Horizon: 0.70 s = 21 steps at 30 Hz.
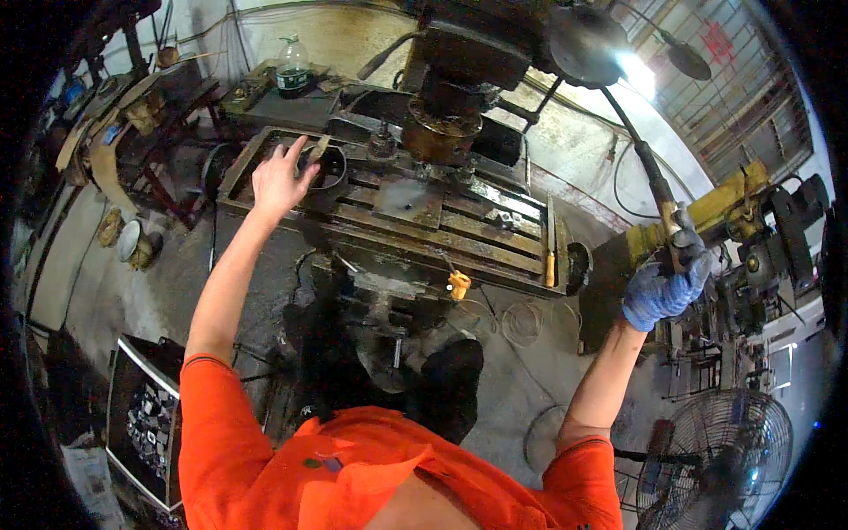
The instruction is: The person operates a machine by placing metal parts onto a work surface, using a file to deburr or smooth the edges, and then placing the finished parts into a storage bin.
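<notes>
My left hand [281, 181] is bare, its fingers spread over the left end of a milling machine's slotted table [353, 212]. Just beside those fingers sits a round dark pan [332, 170], with a flat wooden stick [319, 148] standing up from it. I cannot tell whether a fingertip touches the stick. On the right, my right hand [669, 281] wears a blue-grey glove and is closed round the lower end of a long dark lever [649, 168]. The lever slopes down from the machine's head. The dark spindle housing [442, 128] hangs above the table, near small metal pieces [503, 218].
A yellow-handled tool [550, 268] lies at the table's right end. A yellow object [458, 284] hangs at its front edge. A fan [729, 450] stands low right, a box of metal parts [146, 424] low left. A bottle [292, 66] stands at the back.
</notes>
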{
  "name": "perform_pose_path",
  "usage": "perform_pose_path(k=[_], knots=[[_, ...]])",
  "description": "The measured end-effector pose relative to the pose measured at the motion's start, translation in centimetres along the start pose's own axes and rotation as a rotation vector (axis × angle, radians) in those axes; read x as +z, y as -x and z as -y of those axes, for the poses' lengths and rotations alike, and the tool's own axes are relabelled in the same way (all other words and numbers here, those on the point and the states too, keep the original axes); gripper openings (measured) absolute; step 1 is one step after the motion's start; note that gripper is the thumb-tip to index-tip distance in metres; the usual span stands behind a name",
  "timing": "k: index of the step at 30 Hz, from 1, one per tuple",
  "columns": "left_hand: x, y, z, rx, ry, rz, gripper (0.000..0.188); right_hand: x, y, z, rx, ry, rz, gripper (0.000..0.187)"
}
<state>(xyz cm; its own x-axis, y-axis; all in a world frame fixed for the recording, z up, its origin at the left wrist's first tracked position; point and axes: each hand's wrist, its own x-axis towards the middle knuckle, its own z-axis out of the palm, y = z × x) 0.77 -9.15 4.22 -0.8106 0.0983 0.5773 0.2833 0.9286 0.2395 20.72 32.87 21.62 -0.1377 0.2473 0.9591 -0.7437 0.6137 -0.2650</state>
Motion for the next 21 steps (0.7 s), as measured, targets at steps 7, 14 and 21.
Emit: perform_pose_path(k=[7, 14, 21], knots=[[1.4, 1.5, 4.5, 0.154, 0.036, 0.265, 0.037, -0.8, -1.4, 0.4, 0.073, 0.11, 0.011, 0.033], [0.8, 1.9, 3.3, 0.129, 0.122, 0.145, 0.018, -1.2, -1.3, 0.1, 0.056, 0.097, 0.013, 0.032], [1.5, 0.2, 3.4, 0.365, -0.126, 0.314, 0.017, -0.2, -1.2, 1.0, 0.064, 0.129, -0.013, 0.027]])
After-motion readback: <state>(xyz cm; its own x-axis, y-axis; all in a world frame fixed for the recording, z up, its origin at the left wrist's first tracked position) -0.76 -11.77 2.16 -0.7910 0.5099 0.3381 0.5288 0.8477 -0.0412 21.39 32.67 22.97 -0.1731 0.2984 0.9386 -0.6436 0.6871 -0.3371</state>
